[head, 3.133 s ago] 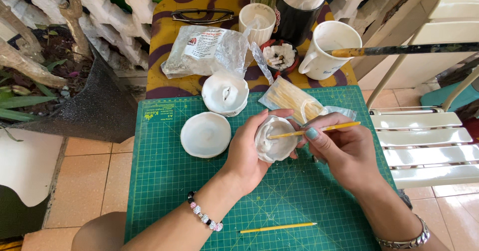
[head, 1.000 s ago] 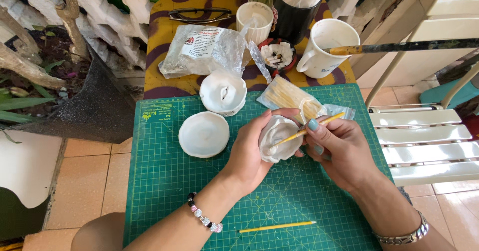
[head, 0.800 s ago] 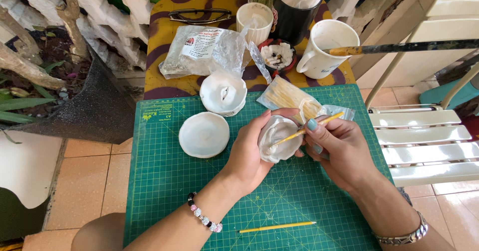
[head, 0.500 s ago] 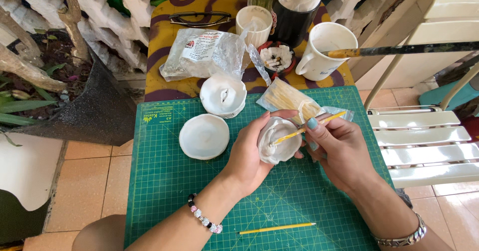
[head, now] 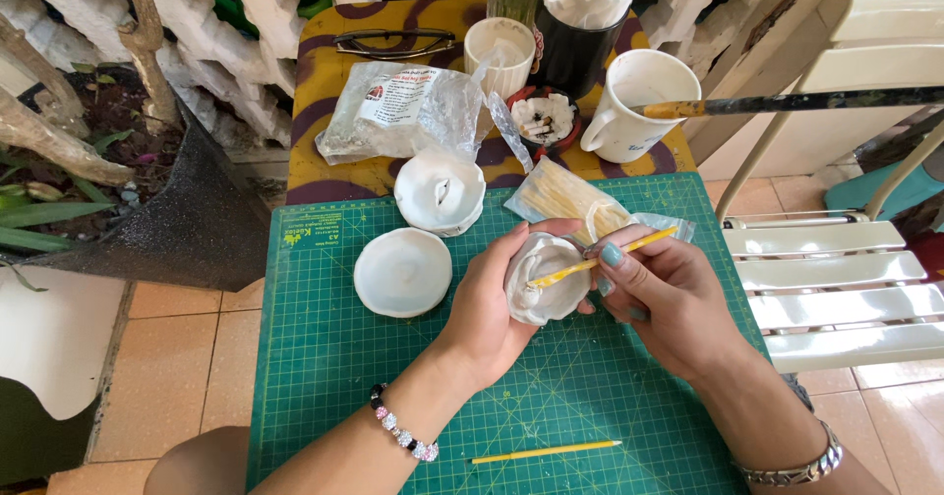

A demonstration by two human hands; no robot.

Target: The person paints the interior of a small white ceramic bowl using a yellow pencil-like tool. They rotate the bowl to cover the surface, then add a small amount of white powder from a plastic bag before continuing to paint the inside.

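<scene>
1. Barely shifted since the earlier frame: yellow stick drawn slightly lower, tip now inside the white clay bowl.
2. Left hand cupped under and clamped round the bowl; right hand pinched shut on the stick.
3. Probably light, soft, easily dented; best cradled from beneath, not by the rim.
4. Mouth facing up toward the right hand; stick's long axis slanting down-left into it.
5. Beyond the left hand: white disc, green cutting mat.

Teal nail polish, beaded bracelet on left wrist, metal bracelet on right.
</scene>
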